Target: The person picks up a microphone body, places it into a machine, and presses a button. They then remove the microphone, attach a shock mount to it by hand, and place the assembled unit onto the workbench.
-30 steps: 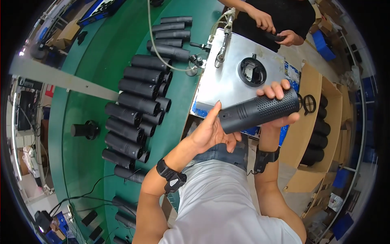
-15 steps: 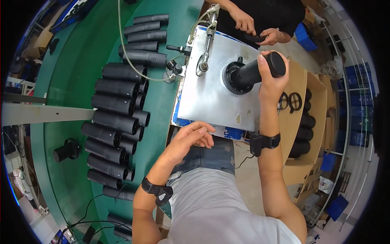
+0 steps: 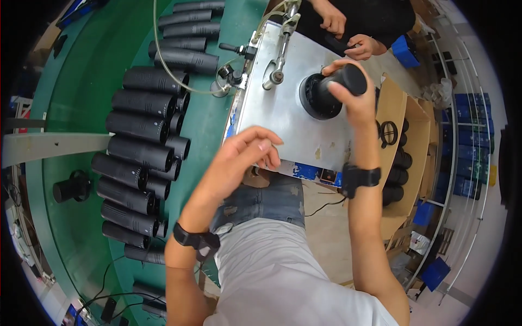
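My right hand (image 3: 356, 98) is wrapped round a black ribbed cylinder (image 3: 348, 81), gripping it near its upper end. The cylinder's lower end meets a round black base (image 3: 315, 100) on the metal plate (image 3: 266, 125); whether the two are joined is hidden. Over the near left edge of the plate hovers my left hand (image 3: 247, 155), its fingers loosely bent and apart, holding nothing. Beyond the left hand, a metal rod-like clamp (image 3: 280, 60) with a clear hose stands at the plate's left side.
Rows of black cylinders (image 3: 138, 127) lie on the green bench (image 3: 204, 117) at left. A cardboard box (image 3: 427, 122) holding more cylinders stands at right, near a black ring (image 3: 389, 133). Across the plate, another person's hands (image 3: 359, 46) handle a small black part.
The cylinder in my right hand has swung more toward the camera and looks shorter. My left hand has risen from in front of the plate to over its edge. The whole view has shifted slightly.
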The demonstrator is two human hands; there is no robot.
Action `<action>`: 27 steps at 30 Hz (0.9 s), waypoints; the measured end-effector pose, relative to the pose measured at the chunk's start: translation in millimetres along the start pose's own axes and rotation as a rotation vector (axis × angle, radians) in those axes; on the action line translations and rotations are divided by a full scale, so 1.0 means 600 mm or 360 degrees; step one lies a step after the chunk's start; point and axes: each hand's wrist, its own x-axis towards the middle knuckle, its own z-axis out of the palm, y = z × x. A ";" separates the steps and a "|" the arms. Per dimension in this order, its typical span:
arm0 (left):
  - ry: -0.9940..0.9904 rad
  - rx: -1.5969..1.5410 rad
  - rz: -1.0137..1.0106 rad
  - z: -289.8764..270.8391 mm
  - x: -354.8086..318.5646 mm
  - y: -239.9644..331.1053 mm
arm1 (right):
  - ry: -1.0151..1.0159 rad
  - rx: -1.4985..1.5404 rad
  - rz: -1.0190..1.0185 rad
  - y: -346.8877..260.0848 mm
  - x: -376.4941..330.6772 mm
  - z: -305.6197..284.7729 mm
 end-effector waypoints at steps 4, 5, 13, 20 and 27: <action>0.0172 0.0245 0.0226 -0.028 0.019 0.052 | 0.0269 0.0198 -0.0041 0.041 -0.018 0.023; 0.0208 0.0331 0.0320 -0.037 0.030 0.063 | 0.0262 0.0197 -0.0015 0.046 -0.025 0.038; -0.0075 0.0847 0.1690 -0.205 0.259 0.079 | 0.0210 -0.0106 -0.0239 0.054 -0.027 0.028; 0.0673 0.2631 0.0498 -0.213 0.301 0.061 | 0.0242 -0.0057 -0.0263 0.058 -0.027 0.023; 0.0413 0.2288 0.0275 -0.211 0.272 0.100 | 0.0284 0.0101 -0.0167 0.040 -0.030 0.030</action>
